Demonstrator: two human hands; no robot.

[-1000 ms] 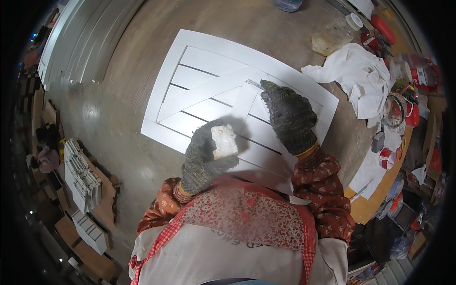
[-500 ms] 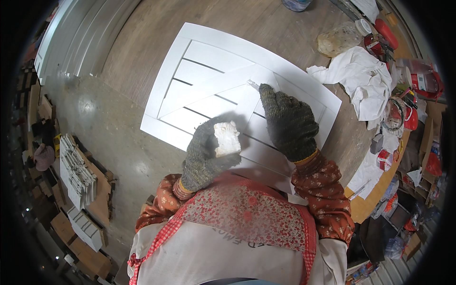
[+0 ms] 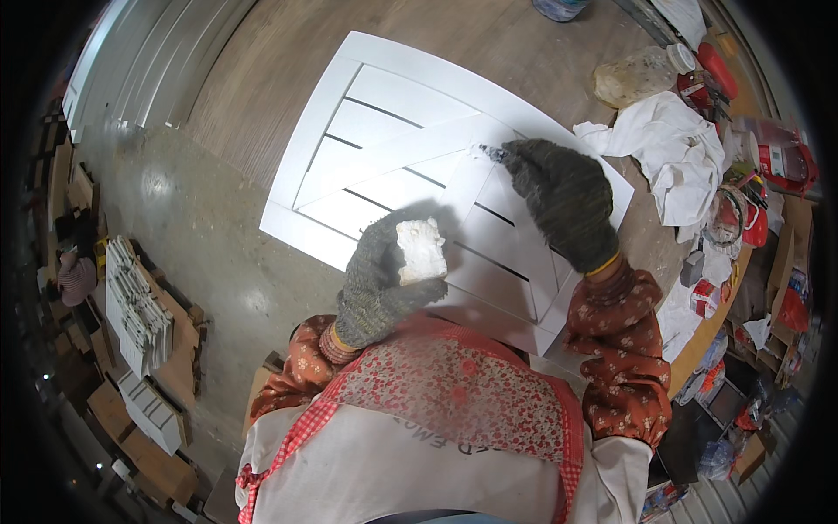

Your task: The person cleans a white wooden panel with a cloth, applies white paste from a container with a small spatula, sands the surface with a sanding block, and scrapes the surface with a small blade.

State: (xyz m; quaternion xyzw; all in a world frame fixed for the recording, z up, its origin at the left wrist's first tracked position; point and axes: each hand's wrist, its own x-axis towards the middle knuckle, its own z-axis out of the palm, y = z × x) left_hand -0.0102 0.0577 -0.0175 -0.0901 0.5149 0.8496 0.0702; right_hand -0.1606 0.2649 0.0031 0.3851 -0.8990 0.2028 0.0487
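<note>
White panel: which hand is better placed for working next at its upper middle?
Probably the right hand: it is near that part of the white panel, seemingly pinching a small tool. The left hand is farther down, occupied with a white block.

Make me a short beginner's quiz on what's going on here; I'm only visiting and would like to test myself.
1. Which hand holds the white block?
2. True or false: the right hand is bare.
3. Where is the crumpled white cloth?
A) In the left hand
B) Under the slatted white panel
C) To the right of the right hand

Key:
1. The left hand.
2. False; it wears a dark knitted glove.
3. C.
</note>
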